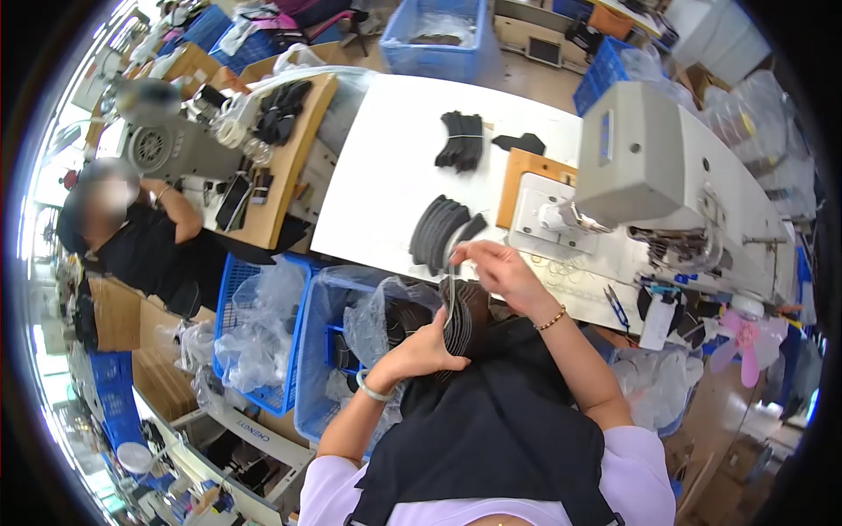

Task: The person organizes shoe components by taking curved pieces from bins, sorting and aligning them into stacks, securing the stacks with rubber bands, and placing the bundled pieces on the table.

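My left hand is closed around a stack of dark curved fabric pieces, held upright near my lap at the table's front edge. Above it, the fingers of my right hand pinch a thin white strip that runs down to the stack. Just beyond my right fingertips, a row of grey curved fabric pieces lies on the white table. Farther back on the tabletop sit a black bundle tied with a thin band and a flat black piece.
A sewing machine stands to the right, with blue-handled snips before it. Blue crates with clear plastic bags flank my left side. A pink fan is at far right. Another person sits at a machine on the left.
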Demonstrator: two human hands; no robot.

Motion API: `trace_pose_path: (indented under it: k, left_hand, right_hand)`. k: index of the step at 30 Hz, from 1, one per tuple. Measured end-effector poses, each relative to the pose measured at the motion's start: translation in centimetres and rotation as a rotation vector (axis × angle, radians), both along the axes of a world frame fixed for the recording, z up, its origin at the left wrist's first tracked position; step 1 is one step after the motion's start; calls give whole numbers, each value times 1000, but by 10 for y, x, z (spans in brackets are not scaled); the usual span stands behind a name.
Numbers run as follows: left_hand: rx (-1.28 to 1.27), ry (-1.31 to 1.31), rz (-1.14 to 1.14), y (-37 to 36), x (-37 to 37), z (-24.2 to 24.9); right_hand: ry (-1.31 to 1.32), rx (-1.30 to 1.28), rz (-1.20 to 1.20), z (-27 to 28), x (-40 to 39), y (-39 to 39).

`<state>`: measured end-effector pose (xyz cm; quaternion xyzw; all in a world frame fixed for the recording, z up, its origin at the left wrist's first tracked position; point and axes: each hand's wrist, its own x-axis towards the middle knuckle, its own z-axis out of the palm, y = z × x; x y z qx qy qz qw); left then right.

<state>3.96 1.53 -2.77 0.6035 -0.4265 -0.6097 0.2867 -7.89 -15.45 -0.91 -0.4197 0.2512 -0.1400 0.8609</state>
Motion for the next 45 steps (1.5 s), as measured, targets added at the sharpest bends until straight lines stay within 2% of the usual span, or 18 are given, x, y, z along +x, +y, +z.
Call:
trace_pose_path:
  k: [3,5,8,10,11,13,14,15,18,19,20,22,25,28,30,33,38,45]
  left_hand:
    - [30,52,-38,-15,-3,23]
    - [135,107,-292,-23,-7,22]
    - [77,39,-276,-24,-23,10]
    - [-12,8,-255,-23,-33,10]
    - [-92,23,-89,-19,-39,7]
    - [-171,34,78,-13,-45,4]
    - [14,380,196,-7,-39,4]
    - [204,727,315,0,-37,2]
    - [-73,1073,647,8,-51,-17]
    - [-164,1127,738,1,-57,-14]
    - [-189,1116,774,-1,-61,-13]
    - [-195,1044,871,-6,-67,-13]
    - [-231,800,863,-15,-79,0]
    - [-244,703,857,-23,-93,5]
    - [-231,683,818,-25,-102,4]
    - [-301,522,805,-26,-116,-2]
    - [-207,337,773,-23,-114,6]
    - [-50,215,630,-29,-38,10]
  right_hand:
    - [-256,-198,420,15,-21,-1]
    - [-268,-228,446,21,-24,-2]
    - [-135,80,47,11,-23,-12]
    - [-84,426,-250,-40,-40,-23]
    - [-54,620,-338,-70,-54,-30]
    - [96,426,-491,-90,-81,-27]
    - [95,429,-487,-91,-95,-34]
    - [242,165,-358,-91,-112,-41]
    - [679,-493,6,-119,-155,-54]
    - [830,-820,-9,-131,-164,-52]
    - [960,-1159,-32,-140,-174,-51]
    - [918,-1512,-99,-151,-190,-64]
    - [925,-1778,-229,-118,-190,-63]
    - [447,-1232,56,-76,-166,-51]
    - [271,-677,148,-23,-135,-28]
    - [97,-330,313,-5,-101,-8]
    - [58,45,420,-17,-64,6]
    - [-6,-20,252,-53,-5,16]
